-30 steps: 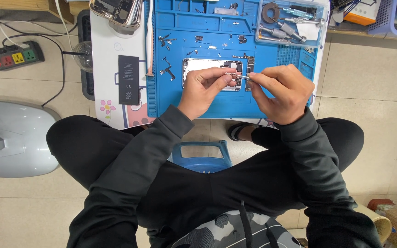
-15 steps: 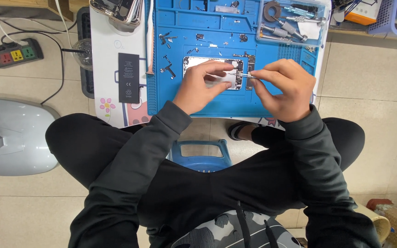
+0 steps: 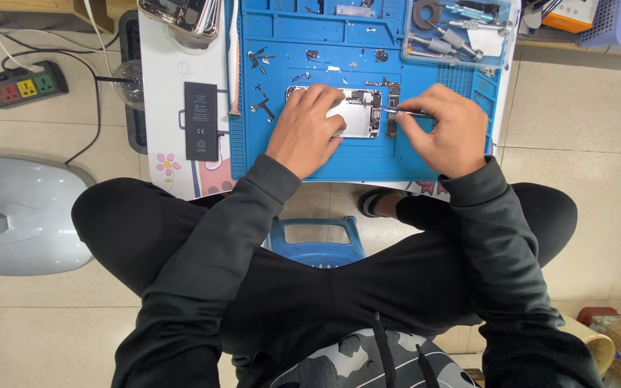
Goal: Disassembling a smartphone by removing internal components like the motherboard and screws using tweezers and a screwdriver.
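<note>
Left hand presses flat and open on the opened phone; right hand grips thin tweezers touching it, on the blue mat.

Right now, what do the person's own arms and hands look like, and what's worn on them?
Both arms are covered by long, loose, dark charcoal sleeves with ribbed cuffs that end at the wrists. The left hand and the right hand are bare: no gloves, and no rings or watch that I can see. No markings show on the sleeves.
</note>
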